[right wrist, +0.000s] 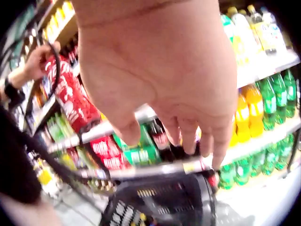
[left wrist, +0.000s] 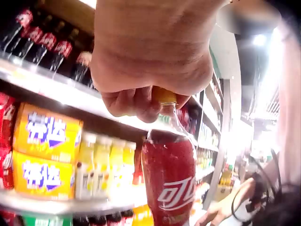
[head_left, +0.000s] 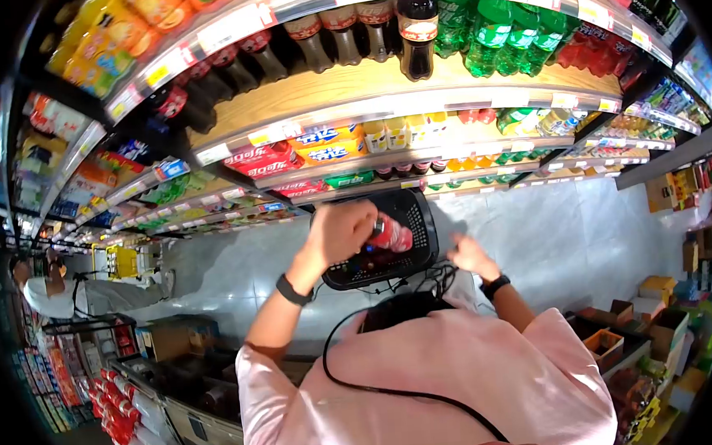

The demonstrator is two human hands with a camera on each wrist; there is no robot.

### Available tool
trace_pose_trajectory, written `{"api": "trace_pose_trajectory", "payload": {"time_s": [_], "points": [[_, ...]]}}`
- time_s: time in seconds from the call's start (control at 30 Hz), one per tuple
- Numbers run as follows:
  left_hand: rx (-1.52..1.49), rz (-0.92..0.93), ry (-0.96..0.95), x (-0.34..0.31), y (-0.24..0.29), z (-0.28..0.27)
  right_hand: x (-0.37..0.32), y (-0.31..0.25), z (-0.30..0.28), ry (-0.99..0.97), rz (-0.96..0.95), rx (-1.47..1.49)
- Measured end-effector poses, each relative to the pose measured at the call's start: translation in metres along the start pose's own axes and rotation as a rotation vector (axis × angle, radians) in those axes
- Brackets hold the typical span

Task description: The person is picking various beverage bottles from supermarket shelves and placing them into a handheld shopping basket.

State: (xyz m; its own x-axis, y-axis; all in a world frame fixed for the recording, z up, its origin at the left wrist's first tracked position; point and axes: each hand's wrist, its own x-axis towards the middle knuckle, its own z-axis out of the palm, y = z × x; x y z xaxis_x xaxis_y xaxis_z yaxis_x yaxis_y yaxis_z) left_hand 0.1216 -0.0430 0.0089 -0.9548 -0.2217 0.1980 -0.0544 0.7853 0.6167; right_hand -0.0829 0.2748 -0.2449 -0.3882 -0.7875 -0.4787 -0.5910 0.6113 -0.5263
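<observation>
My left hand grips a red-labelled cola bottle by its neck, above the black basket. In the left wrist view the fingers of the left hand curl round the yellow cap, and the bottle hangs below them. My right hand is off to the right of the basket, holding nothing. The right wrist view shows that hand with its fingers spread loosely, above the basket.
Shelves of drinks run along the front, with cola and green bottles. Another person stands at the far left beside a yellow cart. Cardboard boxes lie at the right. A black cable crosses the pink shirt.
</observation>
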Motion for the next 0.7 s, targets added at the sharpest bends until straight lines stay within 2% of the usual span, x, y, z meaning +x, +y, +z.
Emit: {"api": "trace_pose_trajectory", "payload": {"time_s": [0.03,0.07,0.1,0.17,0.23,0.3,0.37,0.43,0.47,0.53,0.63,0.7], "points": [[-0.030,-0.034,0.001,0.009,0.014,-0.023,0.014,-0.035,-0.029,0.164,0.004,0.016],[-0.012,-0.014,0.037,0.016,0.022,-0.042,0.018,-0.047,-0.054,0.395,-0.443,0.264],[0.005,0.007,0.068,0.024,0.026,-0.058,0.010,-0.116,-0.104,0.334,-0.245,0.440],[-0.292,0.052,0.118,0.037,0.027,-0.083,0.000,-0.178,-0.148,0.278,-0.540,0.840],[-0.526,0.045,0.168,0.053,0.027,-0.100,-0.025,-0.231,-0.181,0.206,-0.585,0.816],[-0.653,-0.003,0.231,0.068,0.030,-0.115,-0.029,-0.251,-0.187,0.139,-0.631,0.786],[-0.616,-0.033,0.236,0.078,0.029,-0.128,-0.025,-0.261,-0.190,0.178,-0.540,0.715],[-0.656,-0.127,0.305,0.088,0.032,-0.129,-0.025,-0.271,-0.185,0.174,-0.539,0.746],[-0.648,-0.275,0.255,0.088,0.026,-0.131,-0.031,-0.281,-0.184,0.202,-0.531,0.817],[-0.648,-0.268,0.254,0.085,0.019,-0.127,-0.033,-0.293,-0.176,0.264,-0.518,0.954],[-0.720,-0.297,0.183,0.076,0.019,-0.123,-0.043,-0.303,-0.176,0.329,-0.508,0.979],[-0.735,-0.233,0.364,0.074,0.023,-0.108,-0.043,-0.303,-0.173,0.373,-0.487,0.930]]}}
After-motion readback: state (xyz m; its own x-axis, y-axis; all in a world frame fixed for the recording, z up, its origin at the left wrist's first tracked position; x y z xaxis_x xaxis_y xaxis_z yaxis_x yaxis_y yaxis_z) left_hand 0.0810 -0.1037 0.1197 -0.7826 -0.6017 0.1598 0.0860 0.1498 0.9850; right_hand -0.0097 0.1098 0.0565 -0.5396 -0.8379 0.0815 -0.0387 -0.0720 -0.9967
